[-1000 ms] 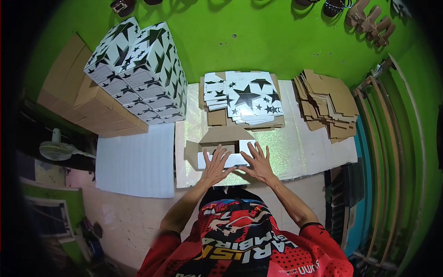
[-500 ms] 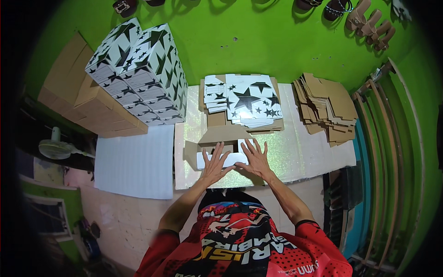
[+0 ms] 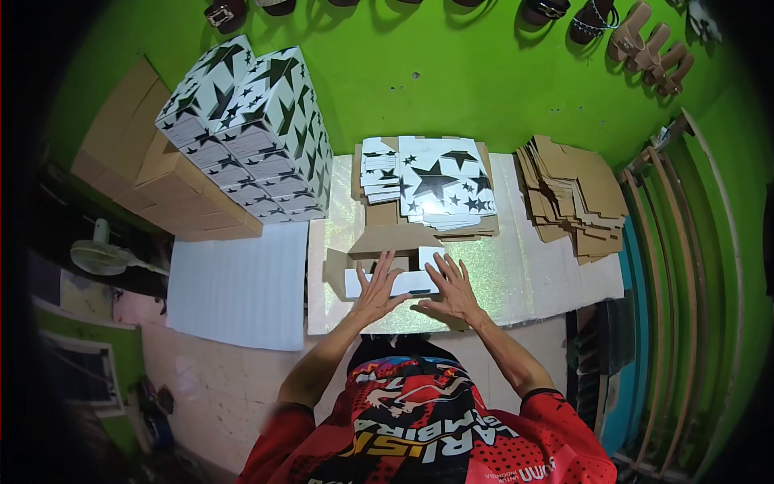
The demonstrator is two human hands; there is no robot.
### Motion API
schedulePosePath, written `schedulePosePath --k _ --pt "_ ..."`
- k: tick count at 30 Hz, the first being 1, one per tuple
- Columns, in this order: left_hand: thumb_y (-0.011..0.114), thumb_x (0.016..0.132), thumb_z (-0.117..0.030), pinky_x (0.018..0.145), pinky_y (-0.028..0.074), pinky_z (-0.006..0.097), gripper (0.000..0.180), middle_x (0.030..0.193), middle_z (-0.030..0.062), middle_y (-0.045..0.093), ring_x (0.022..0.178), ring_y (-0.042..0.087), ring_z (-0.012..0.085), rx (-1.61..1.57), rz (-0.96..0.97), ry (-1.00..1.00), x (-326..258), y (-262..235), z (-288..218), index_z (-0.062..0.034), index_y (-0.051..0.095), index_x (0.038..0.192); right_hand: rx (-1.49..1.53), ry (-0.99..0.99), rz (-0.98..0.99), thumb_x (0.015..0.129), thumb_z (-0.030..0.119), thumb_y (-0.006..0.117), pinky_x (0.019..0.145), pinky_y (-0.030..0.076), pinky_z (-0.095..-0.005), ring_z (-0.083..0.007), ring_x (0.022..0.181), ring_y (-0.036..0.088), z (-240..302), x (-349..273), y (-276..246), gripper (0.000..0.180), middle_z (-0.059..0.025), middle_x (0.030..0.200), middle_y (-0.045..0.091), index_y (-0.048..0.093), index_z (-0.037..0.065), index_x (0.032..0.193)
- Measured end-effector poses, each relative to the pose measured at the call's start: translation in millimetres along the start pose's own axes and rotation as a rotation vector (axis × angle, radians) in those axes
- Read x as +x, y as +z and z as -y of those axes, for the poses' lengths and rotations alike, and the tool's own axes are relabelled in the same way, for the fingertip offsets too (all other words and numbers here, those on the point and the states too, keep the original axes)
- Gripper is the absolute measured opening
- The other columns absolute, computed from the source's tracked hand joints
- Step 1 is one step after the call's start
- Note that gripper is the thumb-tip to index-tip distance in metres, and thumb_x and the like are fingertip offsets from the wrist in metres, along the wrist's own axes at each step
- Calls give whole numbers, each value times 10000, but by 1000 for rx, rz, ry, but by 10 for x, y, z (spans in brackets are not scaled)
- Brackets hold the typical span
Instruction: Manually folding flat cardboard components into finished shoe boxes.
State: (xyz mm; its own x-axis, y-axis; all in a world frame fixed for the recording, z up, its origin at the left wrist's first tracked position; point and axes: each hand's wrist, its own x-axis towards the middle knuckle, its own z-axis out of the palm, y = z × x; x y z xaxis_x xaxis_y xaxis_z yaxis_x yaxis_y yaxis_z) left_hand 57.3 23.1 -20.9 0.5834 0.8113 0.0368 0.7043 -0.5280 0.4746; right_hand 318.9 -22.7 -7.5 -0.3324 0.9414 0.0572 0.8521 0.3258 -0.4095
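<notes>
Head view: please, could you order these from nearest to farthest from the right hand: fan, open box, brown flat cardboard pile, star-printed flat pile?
1. Open box: at the right hand's fingers.
2. Star-printed flat pile: beyond the box.
3. Brown flat cardboard pile: farther back, to the right.
4. Fan: far left.

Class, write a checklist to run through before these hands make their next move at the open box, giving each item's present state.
1. Left hand at the box: ok, over its front wall.
2. Right hand at the box: ok, by its right end.
3. Left side flap folded in: not ok, juts outward.
4. Back flap closed: not ok, open.
5. Box empty: cannot tell, partly hidden.
6. Star-printed sheets clear of the opening: ok, stacked behind.
</notes>
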Motion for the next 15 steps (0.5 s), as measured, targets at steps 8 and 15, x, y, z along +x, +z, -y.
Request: schedulePosePath --k 8,15 --pt "740 948 -431 1198 6 763 847 1740 205 179 1618 163 392 -19 -268 -102 -523 -56 -33 -139 346 1639 -114 -11 -32 948 733 558 1286 105 -638 -369 1607 203 66 96 135 916 -74 1743 263 355 186 1654" --pt "663 1015 -352 1192 -46 730 883 1769 185 101 1637 23 387 -346 -547 -584 -982 -26 489 -64 169 1689 -31 -13 -24 964 706 560 1307 108 -596 -374 1614 174 71 117 132 887 -95 1739 266 404 138 1627"
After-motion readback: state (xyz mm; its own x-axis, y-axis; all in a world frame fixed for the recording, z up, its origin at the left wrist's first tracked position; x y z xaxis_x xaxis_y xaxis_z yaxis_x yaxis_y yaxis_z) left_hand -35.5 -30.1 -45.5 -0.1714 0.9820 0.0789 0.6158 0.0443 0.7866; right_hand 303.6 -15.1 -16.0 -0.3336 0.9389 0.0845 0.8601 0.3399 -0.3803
